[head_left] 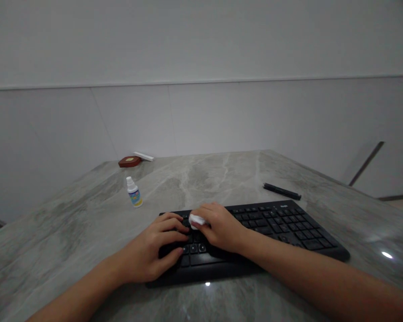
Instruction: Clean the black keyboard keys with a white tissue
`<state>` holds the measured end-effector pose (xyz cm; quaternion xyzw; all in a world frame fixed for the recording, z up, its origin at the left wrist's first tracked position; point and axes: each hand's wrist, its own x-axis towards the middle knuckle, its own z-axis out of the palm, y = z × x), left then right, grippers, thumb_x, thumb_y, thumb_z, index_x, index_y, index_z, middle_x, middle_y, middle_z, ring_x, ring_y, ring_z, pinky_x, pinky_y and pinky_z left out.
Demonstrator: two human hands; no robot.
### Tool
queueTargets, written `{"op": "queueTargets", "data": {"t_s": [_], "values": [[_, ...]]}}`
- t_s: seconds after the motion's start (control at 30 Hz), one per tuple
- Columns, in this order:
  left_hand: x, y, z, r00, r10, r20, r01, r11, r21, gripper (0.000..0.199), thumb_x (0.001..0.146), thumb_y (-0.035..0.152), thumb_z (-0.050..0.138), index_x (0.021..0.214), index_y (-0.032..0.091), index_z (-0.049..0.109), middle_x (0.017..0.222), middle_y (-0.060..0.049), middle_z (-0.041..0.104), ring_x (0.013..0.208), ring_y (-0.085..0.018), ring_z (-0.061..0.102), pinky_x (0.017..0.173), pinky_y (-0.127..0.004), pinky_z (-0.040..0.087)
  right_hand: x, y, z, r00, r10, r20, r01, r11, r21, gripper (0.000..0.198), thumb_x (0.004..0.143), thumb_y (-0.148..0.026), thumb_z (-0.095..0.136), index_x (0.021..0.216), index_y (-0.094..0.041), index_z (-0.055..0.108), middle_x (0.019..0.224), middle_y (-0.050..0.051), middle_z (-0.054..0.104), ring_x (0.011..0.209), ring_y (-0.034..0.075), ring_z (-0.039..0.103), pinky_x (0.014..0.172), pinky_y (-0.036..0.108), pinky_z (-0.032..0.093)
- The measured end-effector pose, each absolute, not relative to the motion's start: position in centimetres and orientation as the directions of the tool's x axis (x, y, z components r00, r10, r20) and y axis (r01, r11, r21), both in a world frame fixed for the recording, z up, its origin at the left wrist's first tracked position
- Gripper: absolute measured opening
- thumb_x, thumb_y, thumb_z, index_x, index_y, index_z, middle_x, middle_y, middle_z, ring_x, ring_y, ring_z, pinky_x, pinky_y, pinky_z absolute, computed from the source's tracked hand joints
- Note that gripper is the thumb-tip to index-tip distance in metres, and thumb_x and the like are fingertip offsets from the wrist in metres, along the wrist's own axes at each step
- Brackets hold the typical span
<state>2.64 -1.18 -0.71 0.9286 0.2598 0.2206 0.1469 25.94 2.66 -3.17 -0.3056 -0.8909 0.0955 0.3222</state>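
Observation:
A black keyboard [218, 264] lies at a slant on the marble-patterned table in front of me. My left hand [157, 243] rests on its left end, fingers spread apart over the keys. Pinched in my right hand [218, 226] is a small white wad [197, 220], which looks like tissue or cloth. The wad is pressed against or just over the upper left keys; the hand hides exactly where it touches. Keys under both palms are covered from view.
A small white bottle [134, 193] with a blue and yellow label stands left of the keyboard. Behind the keyboard lies a black pen-like object [282, 191]. A reddish-brown case [129, 161] and a flat white strip [143, 156] lie at the table's [201, 179] far left, near the wall.

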Motion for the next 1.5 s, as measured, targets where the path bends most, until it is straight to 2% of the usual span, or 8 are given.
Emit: {"op": "queueTargets", "data": {"t_s": [0.17, 0.37, 0.53, 0.83, 1.03, 1.17, 1.37, 1.5], "values": [[2.5, -1.5, -1.0, 0.751, 0.598, 0.281, 0.498, -0.792, 0.353, 0.039, 0.090, 0.015, 0.058, 0.128, 0.022, 0.060, 0.142, -0.011, 0.049, 0.133, -0.031, 0.044, 0.112, -0.050, 0.042, 26.8, 2.7, -3.3, -0.470, 0.663, 0.583, 0.463, 0.747, -0.477, 0.011, 0.092, -0.020, 0.055, 0.094, -0.017, 0.064, 0.090, 0.007, 0.072, 0.085, 0.020, 0.064, 0.079, 0.032, 0.046], [2.4, -1.5, -1.8, 0.743, 0.628, 0.232, 0.544, -0.769, 0.336, 0.048, 0.092, 0.023, 0.061, 0.139, 0.027, 0.051, 0.155, -0.009, 0.035, 0.145, -0.035, 0.029, 0.117, -0.058, 0.033, 26.9, 2.5, -3.1, -0.591, 0.595, 0.544, 0.490, 0.801, -0.344, 0.013, 0.089, -0.015, 0.054, 0.097, -0.017, 0.064, 0.090, 0.006, 0.071, 0.082, 0.020, 0.063, 0.078, 0.035, 0.042], [2.4, -1.4, -2.2, 0.733, 0.641, 0.228, 0.551, -0.755, 0.355, 0.050, 0.091, 0.025, 0.062, 0.140, 0.028, 0.050, 0.154, -0.009, 0.039, 0.145, -0.036, 0.028, 0.116, -0.063, 0.031, 26.8, 2.5, -2.9, -0.663, 0.572, 0.483, 0.471, 0.820, -0.325, 0.013, 0.079, -0.008, 0.056, 0.086, -0.017, 0.064, 0.081, 0.004, 0.070, 0.077, 0.019, 0.063, 0.075, 0.034, 0.040], [2.2, -1.2, -2.5, 0.746, 0.626, 0.226, 0.545, -0.769, 0.333, 0.063, 0.090, 0.025, 0.066, 0.148, 0.032, 0.044, 0.158, -0.008, 0.038, 0.149, -0.041, 0.021, 0.114, -0.071, 0.026, 26.6, 2.8, -3.0, -0.667, 0.590, 0.454, 0.511, 0.806, -0.298, 0.011, 0.079, -0.009, 0.057, 0.079, -0.017, 0.064, 0.078, 0.004, 0.070, 0.074, 0.019, 0.062, 0.073, 0.034, 0.037], [2.3, -1.1, -2.2, 0.760, 0.628, 0.170, 0.568, -0.767, 0.298, 0.068, 0.090, 0.028, 0.065, 0.152, 0.036, 0.037, 0.161, -0.006, 0.032, 0.149, -0.046, 0.017, 0.110, -0.079, 0.018, 26.6, 2.7, -2.8, -0.668, 0.579, 0.467, 0.494, 0.815, -0.303, 0.017, 0.081, -0.010, 0.057, 0.092, -0.018, 0.067, 0.084, 0.004, 0.072, 0.077, 0.019, 0.063, 0.073, 0.034, 0.036], [2.4, -1.2, -2.0, 0.757, 0.640, 0.132, 0.587, -0.755, 0.292, 0.069, 0.091, 0.028, 0.064, 0.153, 0.037, 0.035, 0.162, -0.004, 0.028, 0.149, -0.046, 0.015, 0.110, -0.080, 0.017, 26.7, 2.8, -2.8, -0.635, 0.631, 0.447, 0.534, 0.776, -0.336, 0.012, 0.079, -0.008, 0.058, 0.078, -0.017, 0.065, 0.078, 0.004, 0.072, 0.073, 0.019, 0.062, 0.072, 0.034, 0.035], [2.3, -1.2, -2.2, 0.760, 0.631, 0.157, 0.569, -0.762, 0.310, 0.066, 0.092, 0.029, 0.064, 0.152, 0.036, 0.038, 0.160, -0.006, 0.035, 0.149, -0.044, 0.018, 0.110, -0.079, 0.018, 26.8, 2.9, -2.9, -0.649, 0.594, 0.476, 0.501, 0.804, -0.321, 0.014, 0.079, -0.009, 0.059, 0.086, -0.018, 0.067, 0.082, 0.003, 0.073, 0.077, 0.019, 0.063, 0.073, 0.034, 0.034], [2.1, -1.0, -2.5, 0.750, 0.640, 0.166, 0.576, -0.756, 0.312, 0.063, 0.092, 0.029, 0.064, 0.150, 0.035, 0.041, 0.159, -0.006, 0.036, 0.149, -0.043, 0.019, 0.112, -0.077, 0.017, 26.8, 2.8, -3.0, -0.600, 0.657, 0.457, 0.561, 0.753, -0.345, 0.012, 0.083, -0.011, 0.057, 0.079, -0.017, 0.066, 0.079, 0.003, 0.072, 0.075, 0.018, 0.063, 0.074, 0.034, 0.034]]}}
